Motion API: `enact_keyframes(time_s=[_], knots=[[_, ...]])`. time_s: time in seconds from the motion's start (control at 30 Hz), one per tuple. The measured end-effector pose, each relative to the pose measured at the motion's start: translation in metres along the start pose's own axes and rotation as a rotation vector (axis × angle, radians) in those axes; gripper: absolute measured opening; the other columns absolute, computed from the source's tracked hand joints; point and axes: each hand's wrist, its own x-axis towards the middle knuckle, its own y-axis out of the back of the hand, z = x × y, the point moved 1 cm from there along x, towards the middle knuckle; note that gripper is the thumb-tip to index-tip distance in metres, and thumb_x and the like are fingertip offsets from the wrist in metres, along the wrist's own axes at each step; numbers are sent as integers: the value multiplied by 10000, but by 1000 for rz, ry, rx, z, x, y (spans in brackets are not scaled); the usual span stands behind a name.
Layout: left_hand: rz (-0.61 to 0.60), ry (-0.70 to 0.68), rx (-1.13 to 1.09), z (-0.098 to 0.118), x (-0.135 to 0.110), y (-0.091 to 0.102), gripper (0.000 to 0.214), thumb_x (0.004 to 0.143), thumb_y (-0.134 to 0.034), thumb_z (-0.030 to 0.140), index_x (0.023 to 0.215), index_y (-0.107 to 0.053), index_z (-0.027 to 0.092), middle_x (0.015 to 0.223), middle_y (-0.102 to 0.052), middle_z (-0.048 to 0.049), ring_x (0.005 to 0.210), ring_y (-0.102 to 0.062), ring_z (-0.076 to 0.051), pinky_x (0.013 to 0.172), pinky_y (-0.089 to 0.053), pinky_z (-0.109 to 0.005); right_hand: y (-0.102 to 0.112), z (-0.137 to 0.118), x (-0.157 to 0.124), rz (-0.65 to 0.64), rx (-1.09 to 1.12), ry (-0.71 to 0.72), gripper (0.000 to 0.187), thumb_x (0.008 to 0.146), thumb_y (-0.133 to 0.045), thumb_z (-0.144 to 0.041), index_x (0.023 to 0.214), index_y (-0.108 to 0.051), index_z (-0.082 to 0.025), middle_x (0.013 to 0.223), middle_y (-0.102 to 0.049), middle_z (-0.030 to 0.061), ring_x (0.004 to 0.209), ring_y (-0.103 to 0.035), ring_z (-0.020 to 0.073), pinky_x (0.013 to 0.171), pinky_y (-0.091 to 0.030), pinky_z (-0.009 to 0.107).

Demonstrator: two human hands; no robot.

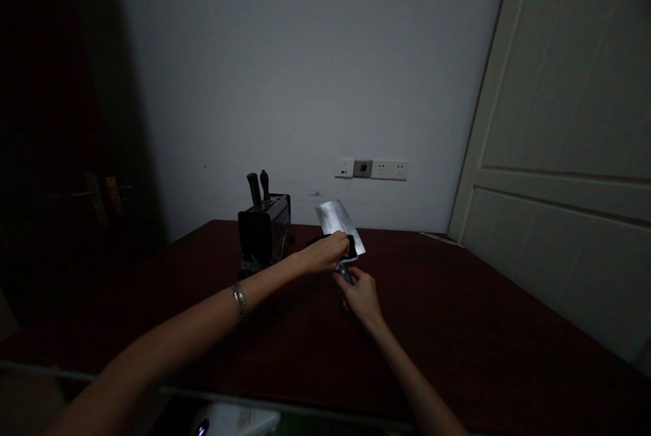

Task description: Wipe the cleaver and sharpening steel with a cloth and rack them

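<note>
A kitchen cleaver with a broad shiny blade (336,216) is held above the table, its blade pointing up and away from me. My right hand (363,295) grips its dark handle (346,274). Across the lower part of the blade, my left hand (329,251) is closed on a black cloth (352,247) pressed against the metal. To the left stands a black knife block (255,234), with two dark handles (253,189) sticking up from its top. My left fingers and the cloth hide part of the blade near the handle.
The dark reddish table (422,327) runs back to a pale wall with sockets (389,169). On the right is a light panelled door (559,151). A white object (239,419) lies below the table's front edge.
</note>
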Motion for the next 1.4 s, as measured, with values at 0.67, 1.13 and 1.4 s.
enact_keyframes(time_s=[0.67, 1.13, 1.4], knots=[[101, 422, -352, -13, -40, -62, 85, 832, -432, 168, 891, -492, 164, 878, -554, -43, 790, -508, -149, 752, -422, -291, 8, -3, 5, 99, 283, 23, 320, 703, -606, -482, 681, -479, -188, 388, -456, -71, 290, -411, 94, 281, -308, 196], [331, 704, -519, 1, -54, -74, 199, 718, -372, 54, 786, -542, 132, 777, -603, -32, 755, -566, -139, 709, -447, -263, 0, -7, 3, 31, 326, 9, 360, 687, -620, -501, 761, -497, -170, 536, -552, -40, 391, -569, 132, 347, -452, 210], [547, 455, -317, 30, -79, -22, 246, 688, -368, 16, 814, -529, 153, 830, -540, -43, 814, -522, -159, 751, -431, -307, -5, -28, 5, -5, 611, -115, 424, 591, -695, -520, 682, -503, -153, 502, -597, -10, 439, -624, 174, 408, -493, 238]])
